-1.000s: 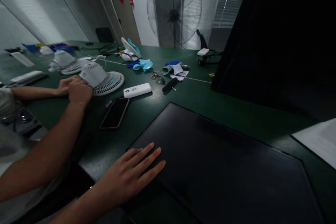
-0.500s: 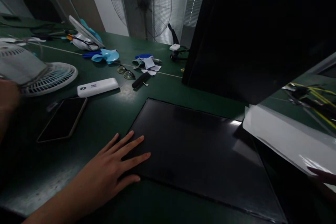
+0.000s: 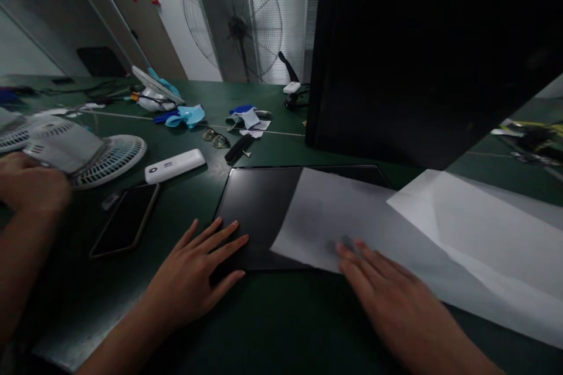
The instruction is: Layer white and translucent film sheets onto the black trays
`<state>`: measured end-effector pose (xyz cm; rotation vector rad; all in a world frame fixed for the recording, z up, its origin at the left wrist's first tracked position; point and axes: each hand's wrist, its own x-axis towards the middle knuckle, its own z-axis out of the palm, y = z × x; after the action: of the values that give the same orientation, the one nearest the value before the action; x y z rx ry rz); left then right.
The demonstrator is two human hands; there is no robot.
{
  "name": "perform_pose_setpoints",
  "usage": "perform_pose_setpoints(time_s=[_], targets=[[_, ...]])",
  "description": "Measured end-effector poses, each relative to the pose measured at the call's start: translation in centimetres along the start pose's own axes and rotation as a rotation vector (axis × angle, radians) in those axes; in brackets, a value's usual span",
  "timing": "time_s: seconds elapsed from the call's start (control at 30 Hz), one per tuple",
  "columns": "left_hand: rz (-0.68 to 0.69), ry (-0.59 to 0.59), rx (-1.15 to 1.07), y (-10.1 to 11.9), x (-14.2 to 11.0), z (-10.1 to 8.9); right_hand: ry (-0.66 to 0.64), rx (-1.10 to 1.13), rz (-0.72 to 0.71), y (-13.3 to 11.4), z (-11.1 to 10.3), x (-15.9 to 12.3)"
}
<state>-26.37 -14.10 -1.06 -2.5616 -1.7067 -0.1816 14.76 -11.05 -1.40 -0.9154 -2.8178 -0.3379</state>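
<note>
A flat black screen-like panel (image 3: 253, 193) lies on the green table. My left hand (image 3: 189, 275) is open, its spread fingertips resting on the panel's left edge. A thin white sheet (image 3: 352, 205) covers much of the panel and stretches away to the right, with a folded-over part (image 3: 475, 217). My right hand (image 3: 396, 299) lies on the sheet near its front edge, fingers stretched out and slightly blurred. Its thumb is hidden.
At the left, another person's hand (image 3: 35, 181) is beside a white fan (image 3: 65, 140). A phone (image 3: 127, 220), white power bank (image 3: 175, 166) and glasses (image 3: 216, 137) lie near the panel. A large black monitor-like object (image 3: 417, 58) stands behind it.
The white sheet has come left across the panel, and my right hand has come in from the right edge onto it. My left hand stays on the panel.
</note>
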Motion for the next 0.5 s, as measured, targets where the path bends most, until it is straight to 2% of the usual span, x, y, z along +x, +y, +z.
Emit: perform_pose_setpoints(time_s=[0.07, 0.13, 0.2, 0.27, 0.4, 0.5], targets=[[-0.024, 0.029, -0.014, -1.0, -0.8, 0.0, -0.038, 0.017, -0.087, -2.5, 0.3, 4.2], [-0.070, 0.078, -0.021, -1.8, -1.5, 0.0, -0.126, 0.080, -0.108, -4.0, 0.3, 7.4], [-0.109, 0.119, -0.007, -2.3, -1.7, -0.1, -0.228, 0.161, -0.102, -4.8, 0.2, 9.6], [-0.108, 0.110, 0.019, -2.4, -1.5, -0.1, -0.295, 0.246, -0.099, -5.2, -0.1, 11.2], [-0.062, 0.045, 0.045, -2.4, -0.9, 0.2, -0.262, 0.410, -0.115, -5.3, -1.0, 12.4], [-0.085, 0.058, 0.041, -2.5, -1.1, 0.8, -0.187, 0.405, 0.033, -2.7, -1.2, 10.3]])
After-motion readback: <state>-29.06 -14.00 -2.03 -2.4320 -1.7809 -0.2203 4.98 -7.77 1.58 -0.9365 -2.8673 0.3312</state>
